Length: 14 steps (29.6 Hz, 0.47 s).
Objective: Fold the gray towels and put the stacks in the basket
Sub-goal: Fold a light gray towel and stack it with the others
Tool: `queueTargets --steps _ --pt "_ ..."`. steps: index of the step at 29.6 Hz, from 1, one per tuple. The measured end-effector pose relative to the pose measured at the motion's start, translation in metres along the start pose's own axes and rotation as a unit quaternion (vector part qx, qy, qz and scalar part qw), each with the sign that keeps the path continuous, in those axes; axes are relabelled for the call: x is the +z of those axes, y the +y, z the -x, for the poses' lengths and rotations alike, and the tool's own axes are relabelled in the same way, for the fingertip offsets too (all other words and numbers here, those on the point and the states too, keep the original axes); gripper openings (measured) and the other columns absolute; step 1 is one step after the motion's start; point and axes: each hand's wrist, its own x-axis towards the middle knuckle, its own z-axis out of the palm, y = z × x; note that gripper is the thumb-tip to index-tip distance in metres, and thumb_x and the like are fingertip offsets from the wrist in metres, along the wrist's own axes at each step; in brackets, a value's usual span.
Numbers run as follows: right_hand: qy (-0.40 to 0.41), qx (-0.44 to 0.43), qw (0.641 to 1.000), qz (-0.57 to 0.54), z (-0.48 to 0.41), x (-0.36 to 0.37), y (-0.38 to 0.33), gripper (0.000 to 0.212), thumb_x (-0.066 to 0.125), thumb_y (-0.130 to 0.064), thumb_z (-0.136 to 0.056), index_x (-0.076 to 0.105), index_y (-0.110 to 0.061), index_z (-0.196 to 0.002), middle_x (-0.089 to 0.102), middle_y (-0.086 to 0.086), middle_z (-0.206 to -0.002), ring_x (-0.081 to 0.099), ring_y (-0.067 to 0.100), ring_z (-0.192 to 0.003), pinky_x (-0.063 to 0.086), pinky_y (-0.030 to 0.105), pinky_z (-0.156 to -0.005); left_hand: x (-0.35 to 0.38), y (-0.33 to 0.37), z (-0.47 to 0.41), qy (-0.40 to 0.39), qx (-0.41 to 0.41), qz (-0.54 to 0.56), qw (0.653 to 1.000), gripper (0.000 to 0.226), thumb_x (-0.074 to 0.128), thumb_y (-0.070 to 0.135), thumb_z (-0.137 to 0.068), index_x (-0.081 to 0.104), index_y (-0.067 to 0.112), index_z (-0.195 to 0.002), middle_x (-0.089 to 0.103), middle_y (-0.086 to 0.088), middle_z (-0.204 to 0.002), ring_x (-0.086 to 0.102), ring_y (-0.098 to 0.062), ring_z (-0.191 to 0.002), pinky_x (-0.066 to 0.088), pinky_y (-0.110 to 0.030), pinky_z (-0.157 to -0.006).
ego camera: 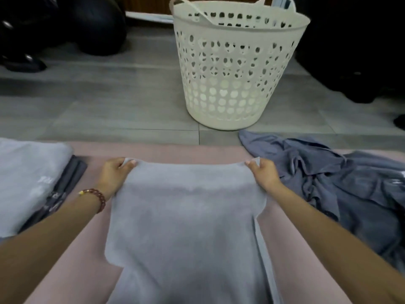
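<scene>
Mid-fold on one towel, far corners in hand.

I see the light gray terry towel (186,216) flat on the pink surface (83,249), with the left hand (115,174) and right hand (264,174) each pinching a far corner. Left of the towel sits a folded pale gray stack (26,178), right of it a crumpled blue-gray heap (339,183), and beyond it the white perforated plastic basket (232,80). Next, I judge, the corners come toward me, edges matched.

The middle towel (186,216) is recorded as plain light gray. The surface (83,249) beneath it is noted as dusty pink. At left, the folded stack (26,176) is logged as pale gray with white lettering, and the folded pieces (70,178) beside it as dark gray. At right, the crumpled pile (339,183) is logged as darker blue-gray. The basket (236,69) is cream, pierced with rows of heart-shaped holes. The floor (109,95) is tiled in streaked gray. The bracelet (99,197) is of reddish-brown beads.
</scene>
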Motion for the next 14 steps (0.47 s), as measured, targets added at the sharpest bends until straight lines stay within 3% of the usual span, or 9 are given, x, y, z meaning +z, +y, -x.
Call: queueTargets --steps 2,4,6,8,11,14 --pt "-0.054 0.007 0.997 0.051 -0.005 0.015 0.019 0.033 0.062 -0.034 -0.088 0.059 -0.001 -0.081 0.06 0.014 -0.085 0.057 0.025 -0.085 0.038 0.03 -0.068 0.014 -0.01 -0.002 -0.049 -0.011 0.006 0.999 0.016 0.063 0.012 -0.088 0.064 0.004 -0.075 0.06 -0.008 -0.081 0.05 -0.015 -0.083 0.037 -0.008 -0.06" --pt "-0.076 -0.011 0.995 0.071 -0.013 0.024 0.038 0.053 0.06 -0.053 -0.075 0.066 -0.002 -0.091 0.061 0.017 -0.097 0.057 0.029 -0.098 0.04 0.031 -0.08 0.025 -0.022 -0.002 -0.092 -0.018 -0.014 0.995 0.014 0.071 0.015 -0.083 0.069 0.003 -0.089 0.06 -0.003 -0.105 0.053 -0.013 -0.099 0.037 -0.016 -0.084" --pt "-0.067 -0.021 0.994 0.085 -0.018 0.025 0.047 0.041 0.068 -0.044 -0.076 0.068 -0.005 -0.089 0.055 0.016 -0.105 0.051 0.027 -0.107 0.036 0.025 -0.091 0.03 -0.031 -0.001 -0.121 -0.022 0.015 0.992 0.018 0.079 0.016 -0.075 0.067 0.004 -0.079 0.057 0.0 -0.114 0.052 -0.012 -0.107 0.034 -0.02 -0.092" --pt "-0.069 -0.037 0.994 0.082 -0.025 0.026 0.051 0.018 0.074 -0.027 -0.078 0.067 -0.011 -0.082 0.059 0.014 -0.101 0.053 0.027 -0.105 0.038 0.025 -0.09 0.034 -0.035 -0.003 -0.139 -0.025 0.058 0.988 0.028 0.083 0.026 -0.062 0.062 0.009 -0.067 0.06 0.002 -0.113 0.055 -0.01 -0.105 0.036 -0.02 -0.089" --pt "-0.114 -0.042 0.991 0.049 -0.024 0.022 0.044 0.015 0.075 -0.018 -0.078 0.061 -0.012 -0.076 0.064 0.006 -0.085 0.057 0.019 -0.083 0.041 0.025 -0.072 0.035 -0.035 -0.004 -0.164 -0.002 0.067 0.984 0.036 0.079 0.042 -0.049 0.056 0.016 -0.059 0.066 0.011 -0.083 0.058 -0.005 -0.078 0.042 -0.012 -0.069" --pt "-0.14 -0.056 0.986 0.065 -0.026 0.019 0.042 0.019 0.077 -0.014 -0.075 0.058 -0.015 -0.073 0.06 0.003 -0.08 0.054 0.016 -0.077 0.039 0.026 -0.066 0.033 -0.027 -0.009 -0.169 0.061 -0.012 0.984 0.03 0.087 0.018 -0.06 0.057 0.018 -0.06 0.058 0.0 -0.077 0.055 -0.014 -0.072 0.037 -0.009 -0.063"
